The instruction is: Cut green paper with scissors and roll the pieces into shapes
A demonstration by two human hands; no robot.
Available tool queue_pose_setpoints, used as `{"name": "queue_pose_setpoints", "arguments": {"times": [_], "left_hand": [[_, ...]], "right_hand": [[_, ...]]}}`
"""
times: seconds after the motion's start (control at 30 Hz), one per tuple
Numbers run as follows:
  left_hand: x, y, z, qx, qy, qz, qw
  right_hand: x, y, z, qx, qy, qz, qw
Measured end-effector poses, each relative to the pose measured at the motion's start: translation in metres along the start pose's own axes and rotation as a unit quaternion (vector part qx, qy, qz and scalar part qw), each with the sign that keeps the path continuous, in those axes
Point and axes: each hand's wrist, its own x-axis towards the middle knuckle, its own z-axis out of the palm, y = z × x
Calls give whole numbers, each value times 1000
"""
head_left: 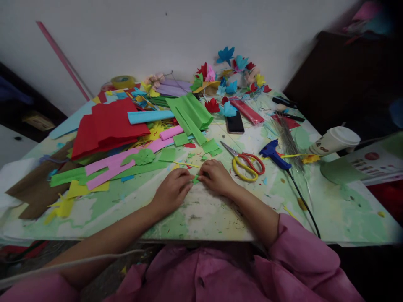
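Both hands meet over the middle of the table near its front part. A small green paper piece [195, 179] is pinched between the fingertips of my left hand [172, 189] and my right hand [217, 176]. Just behind the hands lies a thin yellow strip [186, 164], with green paper squares [211, 147] and small green scraps beyond it. To the right of my right hand are scissors [247, 165] with one red and one yellow handle. Farther right, a blue glue gun [274, 154] rests on its side with a black cord.
Red crepe paper [107, 126], green crepe sheets [192, 113] and pink strips [108, 165] cover the left side. Paper flowers [227, 108] and a phone [235, 123] lie at the back. At right stand thin wires [288, 134] and a lidded cup [335, 141].
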Motion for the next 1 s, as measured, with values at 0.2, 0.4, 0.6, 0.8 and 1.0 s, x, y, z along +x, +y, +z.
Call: {"name": "queue_pose_setpoints", "arguments": {"times": [0.2,0.4,0.6,0.8,1.0], "left_hand": [[11,-2,4,-58,30,-140,988],[12,1,4,-49,-8,-134,990],[11,2,4,-64,5,-91,994],[10,1,5,-78,-13,-47,996],[14,0,2,-106,-23,-65,992]], "right_hand": [[0,-2,1,58,73,-42,995],[-2,-6,0,77,132,-68,986],[-3,-6,0,94,118,-74,986],[-2,-5,1,107,27,-91,990],[-3,-5,3,144,27,-39,988]]}}
